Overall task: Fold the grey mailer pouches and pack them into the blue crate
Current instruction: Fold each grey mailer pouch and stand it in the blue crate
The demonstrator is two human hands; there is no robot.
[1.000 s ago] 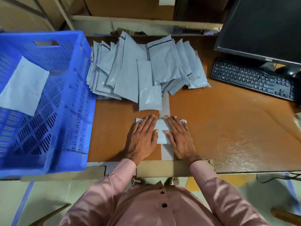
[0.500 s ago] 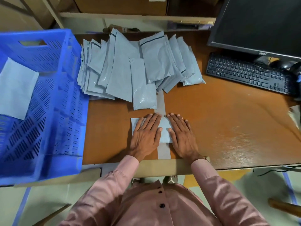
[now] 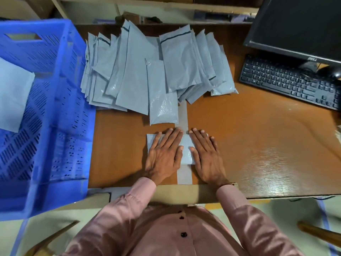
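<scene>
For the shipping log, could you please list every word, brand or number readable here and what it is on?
Monitor: a small logo on the lower bezel, too blurred to read.
Keyboard: key legends too small to read.
Grey mailer pouches and blue crate: no text visible.

My two hands cover most of the folded pouch (image 3: 186, 147), so I can't see its creases. The blue crate (image 3: 55, 111) runs off the left edge, as does the grey sheet (image 3: 13, 97) inside it. The monitor (image 3: 299, 24) and keyboard (image 3: 287, 80) are clipped at the desk's right side (brand lettering unreadable). Lower pouches in the stack (image 3: 153, 71) are hidden.
</scene>
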